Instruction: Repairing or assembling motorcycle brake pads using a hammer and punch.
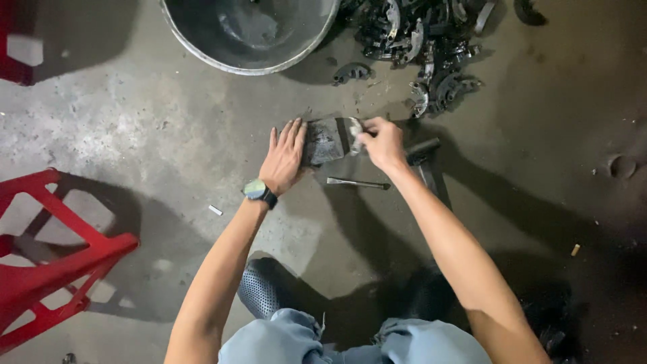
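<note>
My left hand (285, 157) lies flat with spread fingers on the left end of a dark grey block (328, 140) that rests on the concrete floor. A watch is on that wrist. My right hand (381, 142) is closed on a small curved metal piece (354, 132) held against the right end of the block. A slim metal chisel (358, 183) lies on the floor just below the block, near neither palm. A dark hammer (423, 154) lies right of my right wrist, partly hidden by my forearm.
A big round metal basin (249, 32) stands at the top. A heap of dark curved metal parts (424, 40) lies top right. A red plastic stool (47, 256) is at left. My knees and a dark shoe (264, 288) show at the bottom.
</note>
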